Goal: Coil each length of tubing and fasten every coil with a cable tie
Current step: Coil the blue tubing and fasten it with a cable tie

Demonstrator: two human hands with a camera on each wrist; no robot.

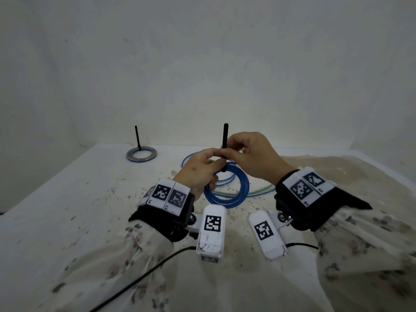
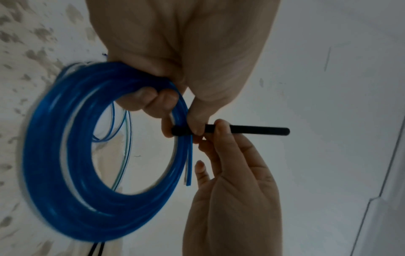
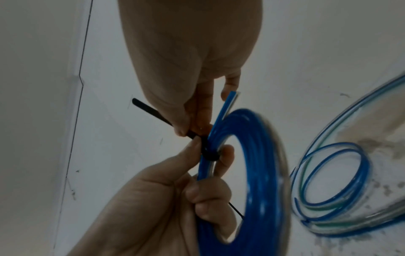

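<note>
Pale, stained tabletop [image 1: 67,199] meets a plain white wall, and above it both hands work at one spot. The left hand [image 1: 198,172] grips the coil of translucent blue plastic tubing [image 1: 234,194], lifted upright, fingers curled through its opening. The right hand [image 1: 249,154] pinches the tail of the black plastic cable tie [image 1: 225,136] looped round the coil. If that pinch slips before the tie cinches, the springy turns could fan apart; two cut ends [image 2: 189,166] already stick out loose. More uncoiled tubing [image 3: 333,181] lies behind; a tied coil [image 1: 141,154] sits well apart.
</note>
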